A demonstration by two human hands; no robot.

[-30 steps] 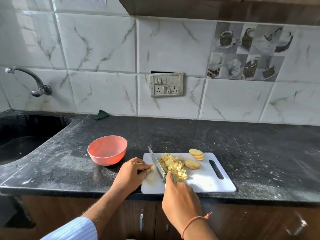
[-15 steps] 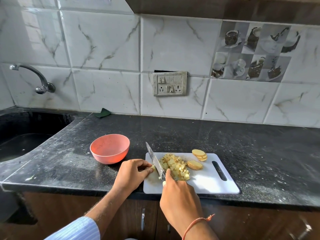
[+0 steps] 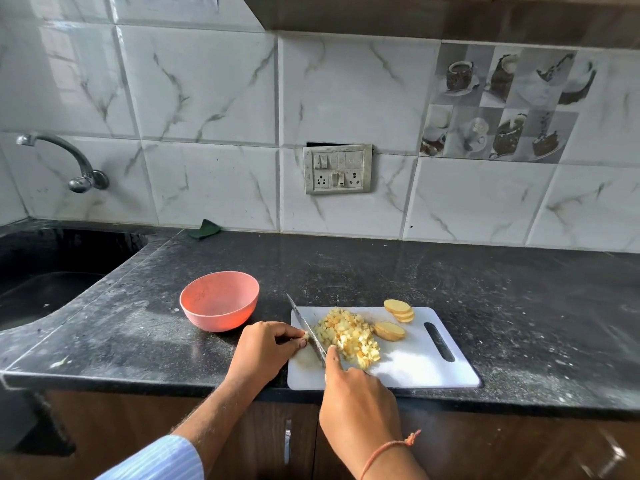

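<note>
A white cutting board (image 3: pixel 408 367) lies at the front edge of the black counter. On it sits a heap of diced potato (image 3: pixel 348 332), with a few round potato slices (image 3: pixel 398 310) and one thicker slice (image 3: pixel 389 330) to its right. My right hand (image 3: pixel 360 396) grips a knife (image 3: pixel 306 329), forefinger laid along the spine, blade pointing away just left of the heap. My left hand (image 3: pixel 266 348) has curled fingers and pinches a small potato piece (image 3: pixel 305 336) against the left side of the blade.
An empty pink bowl (image 3: pixel 220 299) stands on the counter (image 3: pixel 485 289) left of the board. A dark sink (image 3: pixel 52 268) with a wall tap (image 3: pixel 69 161) is at far left. A green cloth (image 3: pixel 206 229) lies by the wall. A switch plate (image 3: pixel 338 169) is on the tiles.
The view has shifted slightly. Both hands stay at the board; the knife remains beside the small piece my left hand holds, with little visible movement.
</note>
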